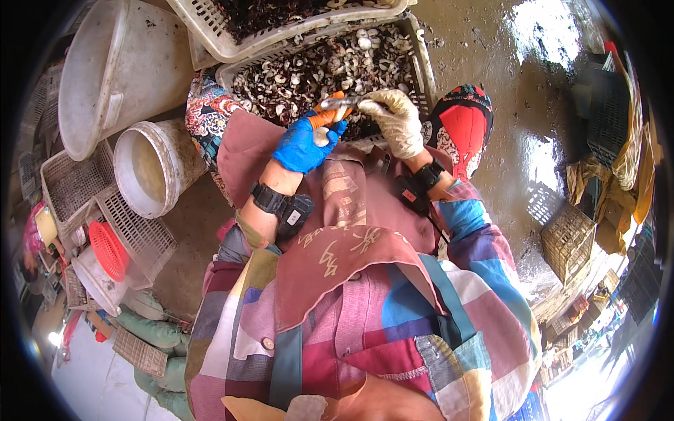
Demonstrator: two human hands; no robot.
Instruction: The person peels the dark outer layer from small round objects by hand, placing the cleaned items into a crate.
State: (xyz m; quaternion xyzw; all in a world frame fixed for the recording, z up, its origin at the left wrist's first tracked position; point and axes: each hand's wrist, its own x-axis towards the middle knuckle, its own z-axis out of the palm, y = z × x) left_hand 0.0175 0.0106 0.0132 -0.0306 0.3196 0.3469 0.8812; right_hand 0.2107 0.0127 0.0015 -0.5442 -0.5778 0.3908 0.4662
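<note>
My left hand (304, 145), in a blue glove with orange finger covers, is closed on a small pale piece of shellfish (321, 136). My right hand (394, 124) wears an off-white glove, its fingers pinched on a short silvery metal tool (340, 103) that reaches across to the left fingers. The tool's exact kind is too small to make out. Both hands meet over the near edge of a white plastic crate (424, 64), which holds many pale and dark shellfish pieces (365, 56).
Another crate (242, 50) of dark shellfish overlaps the far side. To the left are a large white tub (88, 84), a white bucket (170, 165), plastic baskets (137, 228) and a red colander (108, 252). Wet muddy floor (484, 49) lies right, with a tan crate (569, 242) farther off.
</note>
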